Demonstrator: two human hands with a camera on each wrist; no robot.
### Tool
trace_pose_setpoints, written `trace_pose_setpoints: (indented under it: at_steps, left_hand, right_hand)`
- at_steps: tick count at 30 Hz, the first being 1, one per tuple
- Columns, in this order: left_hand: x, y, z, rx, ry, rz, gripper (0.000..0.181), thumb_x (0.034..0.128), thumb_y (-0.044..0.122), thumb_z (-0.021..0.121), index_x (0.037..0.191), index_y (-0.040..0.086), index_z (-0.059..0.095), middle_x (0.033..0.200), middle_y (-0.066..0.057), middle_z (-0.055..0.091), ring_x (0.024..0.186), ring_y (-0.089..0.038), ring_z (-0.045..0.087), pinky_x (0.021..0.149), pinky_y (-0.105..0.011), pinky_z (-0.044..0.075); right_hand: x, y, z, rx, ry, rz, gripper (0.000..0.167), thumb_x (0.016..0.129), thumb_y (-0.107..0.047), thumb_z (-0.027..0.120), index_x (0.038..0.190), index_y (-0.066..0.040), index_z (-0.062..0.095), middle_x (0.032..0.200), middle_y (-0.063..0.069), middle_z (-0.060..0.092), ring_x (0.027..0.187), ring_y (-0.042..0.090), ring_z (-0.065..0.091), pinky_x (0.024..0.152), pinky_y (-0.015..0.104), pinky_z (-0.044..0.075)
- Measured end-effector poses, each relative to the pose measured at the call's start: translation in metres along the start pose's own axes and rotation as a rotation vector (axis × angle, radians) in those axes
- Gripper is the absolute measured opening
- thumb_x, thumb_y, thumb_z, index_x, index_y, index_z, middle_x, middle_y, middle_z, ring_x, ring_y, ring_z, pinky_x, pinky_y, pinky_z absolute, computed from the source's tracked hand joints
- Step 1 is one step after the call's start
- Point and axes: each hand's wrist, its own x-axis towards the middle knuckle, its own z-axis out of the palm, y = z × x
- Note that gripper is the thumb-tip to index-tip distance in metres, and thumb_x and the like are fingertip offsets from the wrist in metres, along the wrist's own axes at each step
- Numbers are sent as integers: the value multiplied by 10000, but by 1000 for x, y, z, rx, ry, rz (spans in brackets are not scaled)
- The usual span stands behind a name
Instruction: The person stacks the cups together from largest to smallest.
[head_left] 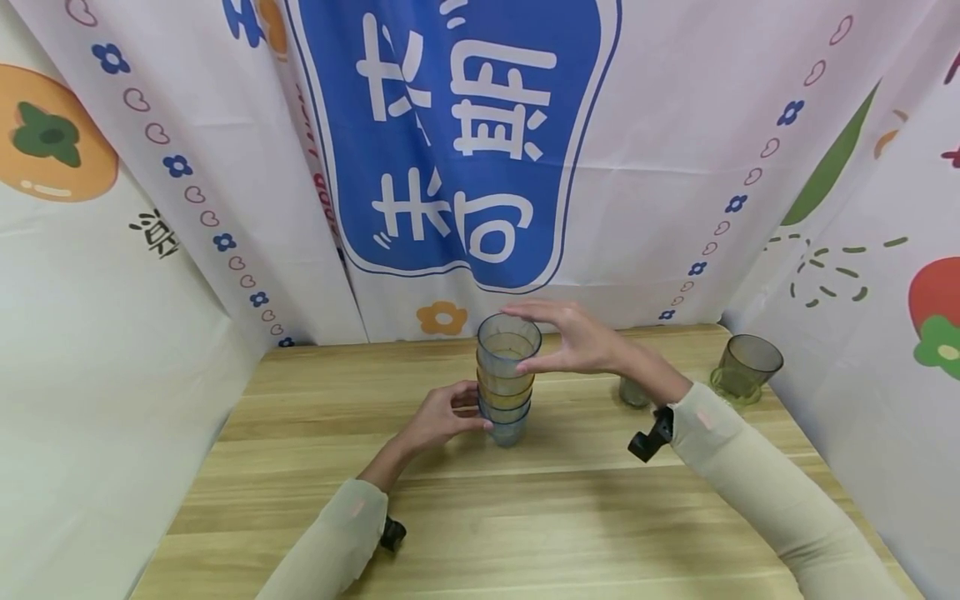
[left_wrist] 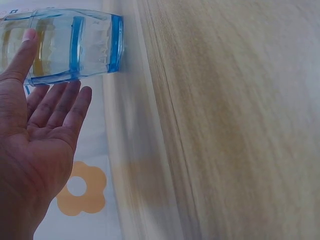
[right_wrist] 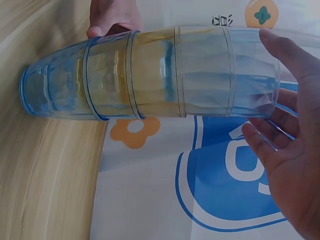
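White printed cloth (head_left: 645, 208) hangs behind the table (head_left: 525, 525). Beside the left hand (head_left: 442, 417), fingers extended, thumb touching, stands a cup stack (head_left: 504, 392); the right hand (head_left: 577, 337) spans its top, grip unclear. Its forearm (head_left: 654, 372) partly hides a glass (head_left: 633, 396).

Stacked cups (head_left: 506, 387) stand on the table (head_left: 480, 533), left of another cup (head_left: 748, 368)

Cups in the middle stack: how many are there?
5 cups visible: the bottom one on the table, three nested above, the top one at the right hand. More could hide inside.
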Motion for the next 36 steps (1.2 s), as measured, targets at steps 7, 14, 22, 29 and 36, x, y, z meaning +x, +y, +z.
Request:
trace_pose_setpoints:
  at_steps: [7, 14, 22, 29, 36]
  left_hand:
    - [0, 0, 0, -8, -2, -7, 658, 880, 207, 898, 1432, -3, 608, 1405, -184, 670, 1270, -349, 675, 1079, -472, 573]
    - [-1, 1, 0, -21, -8, -8, 666, 881, 205, 897, 1437, -11, 600, 1409, -196, 663, 1276, -360, 668, 1088, -514, 560]
    - [1, -1, 0, -18, -1, -22, 666, 874, 180, 900, 1438, -8, 600, 1407, -185, 666, 1277, -348, 669, 1090, -498, 561]
    - [0, 0, 1, -20, 4, -28, 686, 871, 197, 904, 1445, -11, 593, 1413, -187, 662, 1281, -349, 666, 1093, -504, 558]
    - [0, -1, 1, -18, 8, -26, 685, 871, 204, 905, 1442, -13, 595, 1412, -190, 663, 1275, -352, 671, 1078, -471, 573]
  right_hand:
    - [-10, 2, -8, -11, 10, 20, 841, 815, -289, 937, 1516, -24, 555, 1547, 172, 563, 1418, 362, 546, 1187, 586, 448]
    - [-23, 6, -18, -26, 23, 49, 853, 807, -269, 944, 1524, -30, 548, 1545, 211, 551, 1396, 388, 560, 1153, 592, 483]
    - [-41, 12, -32, -60, 47, 79, 837, 806, -255, 942, 1515, -26, 561, 1548, 195, 555, 1430, 398, 528, 1182, 612, 442]
    - [-63, 22, -41, -78, 70, 103, 824, 789, -213, 949, 1494, -6, 575, 1530, 209, 568, 1415, 421, 533, 1172, 639, 436]
    - [-83, 33, -46, -115, 88, 113, 812, 771, -193, 952, 1477, -13, 593, 1489, 216, 603, 1334, 454, 594, 1101, 661, 492]
